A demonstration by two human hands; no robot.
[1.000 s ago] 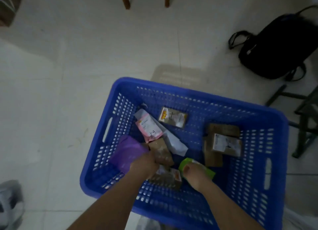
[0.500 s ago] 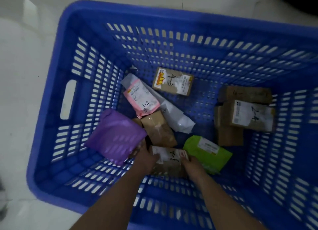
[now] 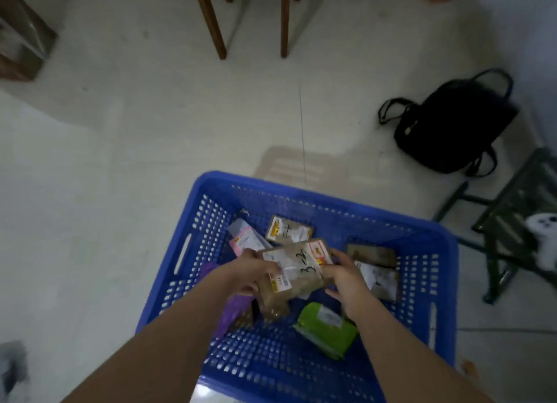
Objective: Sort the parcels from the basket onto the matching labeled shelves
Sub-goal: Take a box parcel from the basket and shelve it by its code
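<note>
A blue slatted basket [image 3: 443, 282] stands on the floor below me. Above its middle I hold a brown cardboard parcel [image 3: 298, 270] with "3-2" handwritten on it. My left hand [image 3: 247, 271] grips its left end and my right hand [image 3: 346, 277] grips its right end. Inside the basket lie a green bag parcel [image 3: 327, 327], a purple bag parcel [image 3: 232, 309], a pink-labelled white bag [image 3: 244, 241], a small brown box [image 3: 289, 229] at the back and two brown boxes [image 3: 376, 270] at the right. No shelves are in view.
A black backpack [image 3: 452, 125] lies on the pale tiled floor to the back right. A dark metal stool [image 3: 509, 222] stands right of the basket. Wooden chair legs [image 3: 211, 20] rise at the back. A brown box [image 3: 21, 41] sits at the far left.
Both hands have lifted the brown "3-2" parcel from the basket floor up above the other parcels. My head has pulled back, so the basket looks smaller and the floor shows again.
</note>
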